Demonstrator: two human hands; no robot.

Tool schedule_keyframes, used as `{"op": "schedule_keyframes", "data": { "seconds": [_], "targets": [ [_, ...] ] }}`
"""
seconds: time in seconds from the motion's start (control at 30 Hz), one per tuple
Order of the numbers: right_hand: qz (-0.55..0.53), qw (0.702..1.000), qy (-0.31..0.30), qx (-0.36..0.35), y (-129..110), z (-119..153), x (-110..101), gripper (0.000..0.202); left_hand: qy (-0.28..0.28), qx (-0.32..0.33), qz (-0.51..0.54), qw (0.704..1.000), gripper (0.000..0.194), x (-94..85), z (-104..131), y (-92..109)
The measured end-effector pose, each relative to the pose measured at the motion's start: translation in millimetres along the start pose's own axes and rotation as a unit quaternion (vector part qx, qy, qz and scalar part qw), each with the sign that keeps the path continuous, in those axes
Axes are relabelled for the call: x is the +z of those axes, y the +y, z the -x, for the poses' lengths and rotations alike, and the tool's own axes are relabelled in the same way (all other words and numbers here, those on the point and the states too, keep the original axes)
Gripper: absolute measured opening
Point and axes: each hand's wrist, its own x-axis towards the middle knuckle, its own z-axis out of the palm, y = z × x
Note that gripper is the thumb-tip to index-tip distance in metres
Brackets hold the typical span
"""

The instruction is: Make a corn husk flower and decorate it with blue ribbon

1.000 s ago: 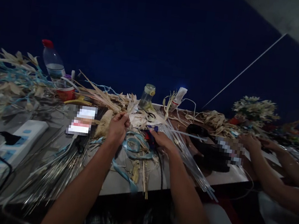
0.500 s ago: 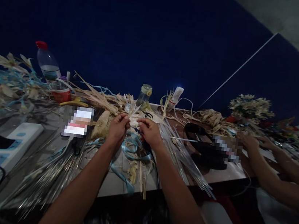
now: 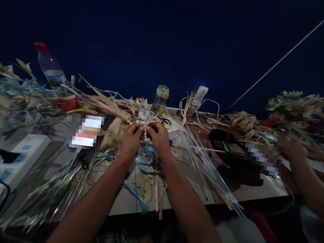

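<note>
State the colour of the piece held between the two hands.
The piece is pale off-white; it shows in the head view.

The pale dry piece (image 3: 151,117) is small and cream-white, made of thin pointed strips. They spread at the top like a loose, narrow flower. It stands more or less upright, its tips directed upward and a little to the right. Its lower end is pinched between the fingertips of the left hand (image 3: 131,139) and the right hand (image 3: 159,138), which partly hide it.
</note>
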Motion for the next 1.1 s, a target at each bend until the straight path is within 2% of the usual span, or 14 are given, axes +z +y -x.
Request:
{"op": "schedule_keyframes", "data": {
  "seconds": [0.3, 0.6, 0.83, 1.1],
  "targets": [
    [-0.022, 1.000, 0.021, 0.003, 7.4, 0.1, -1.0, 0.020, -0.006, 0.046, -0.082, 0.996, 0.013, 1.0, 2.0, -2.2],
    [-0.037, 0.998, 0.058, -0.009, -3.2, 3.3, 4.7, 0.024, -0.019, 0.112, -0.099, 0.989, 0.012, 5.5, 9.7, 7.5],
    [-0.040, 0.998, 0.049, -0.024, -13.5, 8.1, 3.2, 0.020, -0.047, 0.076, -0.040, 0.995, 0.011, 4.0, 8.1, 2.5],
    [0.062, 0.994, 0.068, -0.058, -12.8, 11.4, 0.9, 0.013, -0.042, 0.052, -0.025, 0.997, 0.014, 3.9, 5.6, -0.7]
  ]
}}
